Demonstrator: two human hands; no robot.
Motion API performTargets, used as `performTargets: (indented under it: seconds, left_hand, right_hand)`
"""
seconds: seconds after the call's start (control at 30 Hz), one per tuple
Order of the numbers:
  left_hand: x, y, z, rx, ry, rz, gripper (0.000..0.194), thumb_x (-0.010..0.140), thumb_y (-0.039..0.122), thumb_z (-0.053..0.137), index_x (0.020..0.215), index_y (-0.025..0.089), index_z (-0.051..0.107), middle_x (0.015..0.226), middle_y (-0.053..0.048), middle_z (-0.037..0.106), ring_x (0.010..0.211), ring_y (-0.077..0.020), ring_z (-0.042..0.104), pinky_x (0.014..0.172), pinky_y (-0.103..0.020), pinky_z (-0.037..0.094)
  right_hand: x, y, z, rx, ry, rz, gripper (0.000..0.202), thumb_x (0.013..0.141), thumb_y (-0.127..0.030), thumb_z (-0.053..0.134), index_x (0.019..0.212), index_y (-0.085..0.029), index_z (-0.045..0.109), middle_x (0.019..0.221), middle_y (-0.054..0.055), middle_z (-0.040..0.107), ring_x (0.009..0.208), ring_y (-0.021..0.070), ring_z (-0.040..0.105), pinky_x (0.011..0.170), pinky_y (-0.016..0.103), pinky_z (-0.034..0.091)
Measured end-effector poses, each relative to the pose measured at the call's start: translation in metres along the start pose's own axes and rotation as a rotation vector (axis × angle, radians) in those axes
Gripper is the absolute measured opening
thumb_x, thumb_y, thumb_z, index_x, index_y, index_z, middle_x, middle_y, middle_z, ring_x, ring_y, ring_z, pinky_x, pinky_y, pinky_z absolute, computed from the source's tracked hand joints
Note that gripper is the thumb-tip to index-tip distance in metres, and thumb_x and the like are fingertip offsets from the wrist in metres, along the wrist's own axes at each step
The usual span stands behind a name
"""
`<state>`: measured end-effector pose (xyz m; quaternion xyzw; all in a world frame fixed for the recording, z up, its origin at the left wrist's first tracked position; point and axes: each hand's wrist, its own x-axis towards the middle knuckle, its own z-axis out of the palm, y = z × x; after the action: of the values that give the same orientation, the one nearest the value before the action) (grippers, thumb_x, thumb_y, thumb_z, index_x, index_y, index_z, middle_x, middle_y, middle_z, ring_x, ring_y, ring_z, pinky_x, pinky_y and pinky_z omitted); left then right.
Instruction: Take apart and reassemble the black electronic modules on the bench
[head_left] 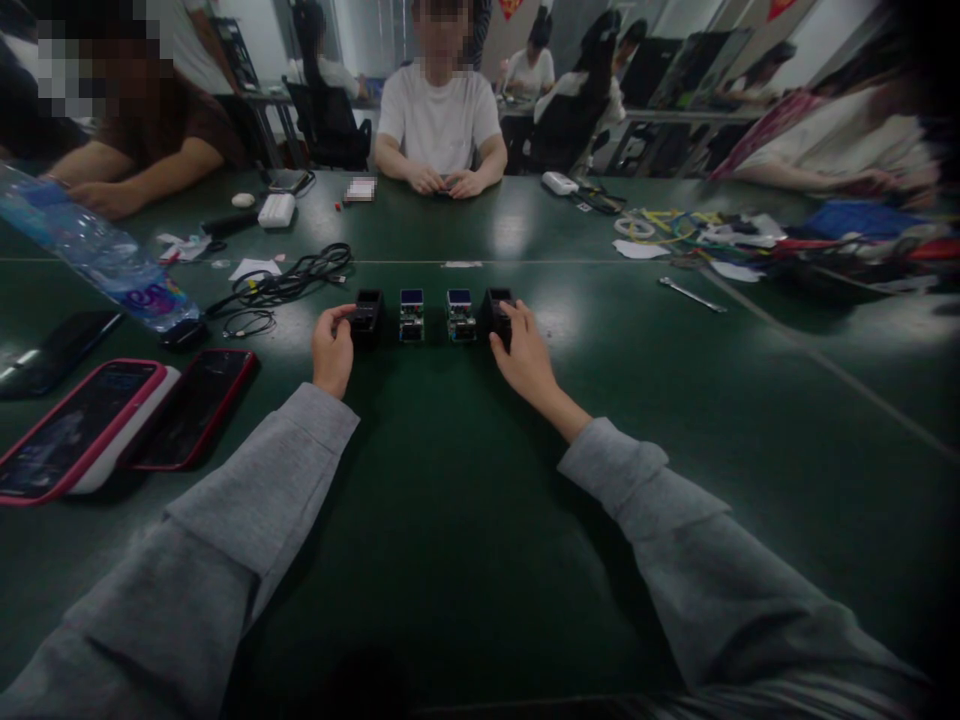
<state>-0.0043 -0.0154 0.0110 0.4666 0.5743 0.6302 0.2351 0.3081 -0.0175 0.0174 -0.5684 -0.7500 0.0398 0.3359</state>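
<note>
Four small items stand in a row on the green table. At the row's left end is a small black box-like device (368, 311) with a dark screen-like face. My left hand (332, 350) is closed at its left edge, fingers curled; the far fingertips are partly hidden. At the right end, my right hand (525, 350) grips a similar black device (498, 300), thumb on the near side and fingers over its top right. Between them, apart from both hands, are a left circuit board (412, 316) and a right circuit board (460, 316), each with a small screen.
Left of my arm lie a pink-edged phone (82, 425), a red-edged phone (196, 405), a tilted water bottle (105, 255) and black cables (300, 275). A wrench (691, 295) and a wire heap (750, 240) lie right. Across the table (465, 520) sits a person (439, 120).
</note>
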Motion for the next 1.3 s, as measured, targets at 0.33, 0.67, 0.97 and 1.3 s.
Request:
performTargets:
  seconds: [0.33, 0.67, 0.97, 1.3]
  left_hand:
    - [0.0023, -0.0060, 0.0000, -0.058, -0.026, -0.004, 0.023, 0.093, 0.014, 0.052, 0.106, 0.021, 0.069, 0.110, -0.006, 0.070, 0.105, -0.0213, 0.066, 0.096, -0.038, 0.055]
    - [0.0016, -0.0040, 0.0003, -0.061, -0.034, -0.017, 0.021, 0.092, 0.014, 0.053, 0.106, 0.021, 0.068, 0.110, -0.006, 0.069, 0.105, -0.0206, 0.065, 0.097, -0.038, 0.055]
    - [-0.0007, 0.0011, 0.0000, -0.035, -0.016, -0.009, 0.020, 0.092, 0.015, 0.052, 0.103, 0.020, 0.068, 0.110, -0.006, 0.069, 0.110, -0.0215, 0.064, 0.103, -0.039, 0.052]
    - [-0.0012, -0.0006, 0.0009, 0.003, -0.013, -0.017, 0.025, 0.090, 0.015, 0.049, 0.106, 0.020, 0.068, 0.112, -0.007, 0.068, 0.111, -0.0213, 0.064, 0.105, -0.040, 0.048]
  right_hand:
    - [0.0002, -0.0007, -0.0005, 0.020, 0.011, 0.009, 0.057, 0.096, -0.028, 0.046, 0.151, -0.012, 0.039, 0.156, 0.021, 0.035, 0.144, 0.0367, 0.039, 0.115, 0.058, 0.042]
    - [0.0001, -0.0003, -0.0009, 0.022, 0.013, -0.006, 0.058, 0.096, -0.028, 0.046, 0.150, -0.008, 0.039, 0.156, 0.023, 0.036, 0.143, 0.0367, 0.040, 0.115, 0.056, 0.042]
    - [-0.0003, -0.0018, -0.0030, 0.041, -0.002, 0.020, 0.058, 0.096, -0.030, 0.046, 0.150, -0.013, 0.037, 0.157, 0.021, 0.035, 0.144, 0.0364, 0.040, 0.113, 0.058, 0.045]
    - [-0.0014, -0.0064, -0.0075, 0.041, -0.014, 0.036, 0.059, 0.097, -0.033, 0.045, 0.152, -0.014, 0.035, 0.157, 0.021, 0.034, 0.139, 0.0388, 0.045, 0.110, 0.062, 0.046]
